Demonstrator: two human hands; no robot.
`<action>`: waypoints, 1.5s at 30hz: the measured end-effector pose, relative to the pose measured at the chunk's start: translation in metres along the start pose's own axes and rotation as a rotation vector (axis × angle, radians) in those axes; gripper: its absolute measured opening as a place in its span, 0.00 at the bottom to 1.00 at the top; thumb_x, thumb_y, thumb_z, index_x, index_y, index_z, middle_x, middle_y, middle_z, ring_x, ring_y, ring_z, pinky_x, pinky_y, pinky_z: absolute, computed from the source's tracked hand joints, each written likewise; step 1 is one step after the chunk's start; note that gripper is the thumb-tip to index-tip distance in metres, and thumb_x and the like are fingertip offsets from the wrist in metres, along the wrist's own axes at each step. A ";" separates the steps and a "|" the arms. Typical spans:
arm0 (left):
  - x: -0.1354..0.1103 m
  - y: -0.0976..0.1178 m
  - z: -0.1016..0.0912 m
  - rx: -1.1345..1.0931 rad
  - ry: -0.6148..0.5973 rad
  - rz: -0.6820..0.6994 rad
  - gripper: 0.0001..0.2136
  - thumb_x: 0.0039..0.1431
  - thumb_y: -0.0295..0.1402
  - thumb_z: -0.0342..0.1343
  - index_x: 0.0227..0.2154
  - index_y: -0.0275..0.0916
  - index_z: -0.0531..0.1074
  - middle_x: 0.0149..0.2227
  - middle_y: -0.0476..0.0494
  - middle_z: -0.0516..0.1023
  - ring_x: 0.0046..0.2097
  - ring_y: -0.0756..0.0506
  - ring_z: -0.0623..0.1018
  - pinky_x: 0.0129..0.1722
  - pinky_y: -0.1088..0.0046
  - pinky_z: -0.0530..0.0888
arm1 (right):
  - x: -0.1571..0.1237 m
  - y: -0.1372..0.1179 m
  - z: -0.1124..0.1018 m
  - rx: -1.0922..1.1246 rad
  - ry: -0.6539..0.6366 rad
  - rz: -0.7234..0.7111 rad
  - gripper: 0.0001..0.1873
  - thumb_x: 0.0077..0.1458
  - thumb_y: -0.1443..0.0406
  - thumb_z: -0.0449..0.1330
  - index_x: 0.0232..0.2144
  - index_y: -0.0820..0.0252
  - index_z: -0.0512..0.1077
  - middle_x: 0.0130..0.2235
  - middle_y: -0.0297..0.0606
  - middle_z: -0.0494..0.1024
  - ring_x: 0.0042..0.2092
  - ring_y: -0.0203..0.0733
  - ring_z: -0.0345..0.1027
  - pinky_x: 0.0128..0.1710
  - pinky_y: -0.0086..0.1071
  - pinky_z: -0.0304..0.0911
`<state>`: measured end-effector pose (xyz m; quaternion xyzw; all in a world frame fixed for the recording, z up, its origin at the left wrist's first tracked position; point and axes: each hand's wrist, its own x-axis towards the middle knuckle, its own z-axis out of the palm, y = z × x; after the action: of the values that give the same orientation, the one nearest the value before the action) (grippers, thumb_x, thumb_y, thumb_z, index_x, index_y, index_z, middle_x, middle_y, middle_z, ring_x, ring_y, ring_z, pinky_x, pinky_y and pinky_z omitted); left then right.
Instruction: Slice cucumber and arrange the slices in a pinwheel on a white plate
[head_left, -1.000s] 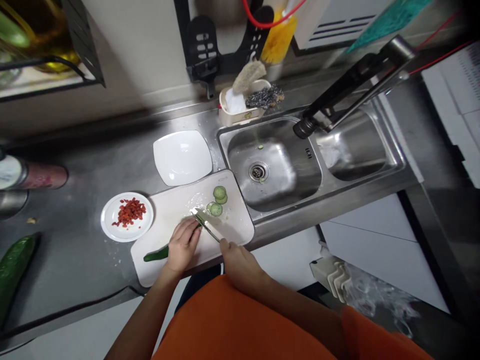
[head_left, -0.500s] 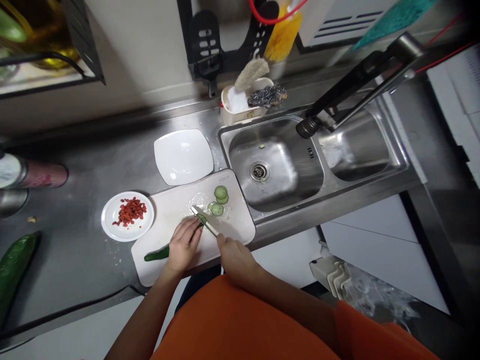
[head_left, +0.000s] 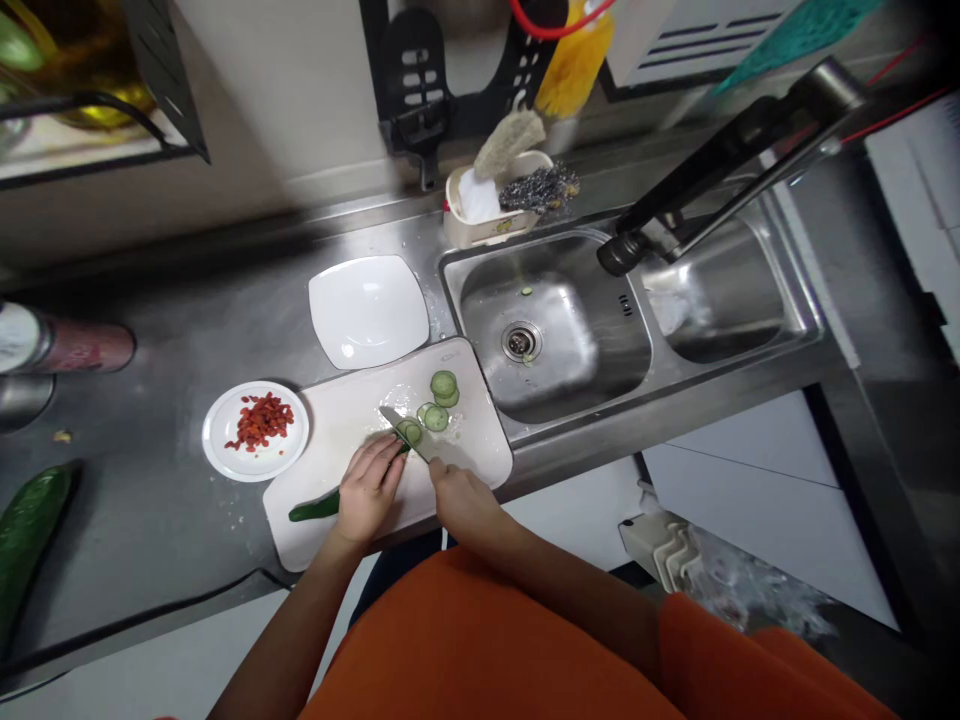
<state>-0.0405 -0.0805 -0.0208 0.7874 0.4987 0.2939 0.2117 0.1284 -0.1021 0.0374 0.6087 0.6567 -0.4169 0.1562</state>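
Observation:
My left hand (head_left: 367, 489) is curled over a dark green cucumber (head_left: 313, 508) and holds it down on the white cutting board (head_left: 341, 415). Only the cucumber's left end shows past my fingers. My right hand (head_left: 459, 497) is closed round the handle of a knife (head_left: 402, 429), whose blade lies just right of my left fingertips. A fresh slice rests against the blade. Several cucumber slices (head_left: 441, 397) lie on the board to the right of the blade.
A small round plate of chopped red bits (head_left: 255, 431) sits left of the board, an empty square white plate (head_left: 368, 310) behind it. A steel sink (head_left: 547, 330) with a black tap (head_left: 712, 170) lies right. Another whole cucumber (head_left: 26, 535) rests far left.
The knife and my right hand have shifted a little up and left along the board. One more slice now lies beside the blade. My left hand has stayed on the cucumber.

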 end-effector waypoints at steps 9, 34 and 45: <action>-0.005 -0.003 -0.002 0.046 -0.062 0.022 0.15 0.61 0.30 0.53 0.51 0.41 0.70 0.48 0.39 0.76 0.51 0.42 0.75 0.54 0.57 0.72 | 0.001 0.004 0.002 0.034 0.019 0.021 0.21 0.57 0.76 0.43 0.51 0.64 0.64 0.40 0.46 0.77 0.43 0.45 0.73 0.39 0.32 0.64; -0.063 -0.020 -0.061 0.592 -0.030 -0.659 0.22 0.59 0.26 0.46 0.56 0.38 0.66 0.50 0.34 0.72 0.50 0.37 0.73 0.52 0.56 0.67 | -0.020 0.061 -0.040 -0.229 0.305 -0.057 0.10 0.65 0.64 0.48 0.44 0.60 0.68 0.45 0.43 0.70 0.39 0.41 0.69 0.34 0.30 0.57; -0.058 -0.023 -0.054 0.567 0.088 -0.620 0.25 0.57 0.31 0.51 0.58 0.31 0.63 0.53 0.26 0.68 0.54 0.33 0.69 0.54 0.52 0.64 | -0.020 0.069 -0.040 -0.298 0.357 -0.051 0.10 0.65 0.62 0.51 0.44 0.60 0.67 0.46 0.44 0.67 0.36 0.40 0.68 0.32 0.30 0.55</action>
<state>-0.1115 -0.1215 -0.0104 0.6138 0.7818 0.1006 0.0438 0.2084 -0.0917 0.0512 0.6260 0.7435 -0.2052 0.1151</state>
